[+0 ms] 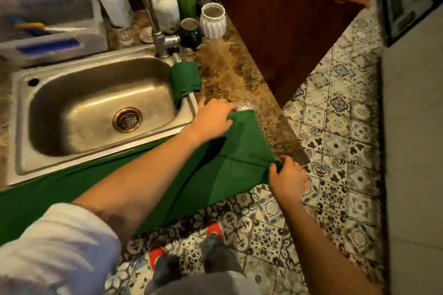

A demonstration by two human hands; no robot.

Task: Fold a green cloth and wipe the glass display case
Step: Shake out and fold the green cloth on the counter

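Note:
A green cloth (230, 163) lies spread over the front edge of the brown marble counter (230, 79), to the right of the sink, with part of it hanging down toward the floor. My left hand (213, 118) presses on the cloth's far left corner. My right hand (287, 176) pinches the cloth's near right corner at the counter's edge. A second green cloth (185, 79), folded, drapes over the sink's right rim. No glass display case is in view.
A steel sink (100, 108) with a tall faucet (158, 38) fills the left. Two white pump bottles (165, 5), a dark mug (189, 31) and a white ribbed vase (213, 20) stand behind. A wooden cabinet (287, 31) is to the right, above patterned floor tiles (335, 151).

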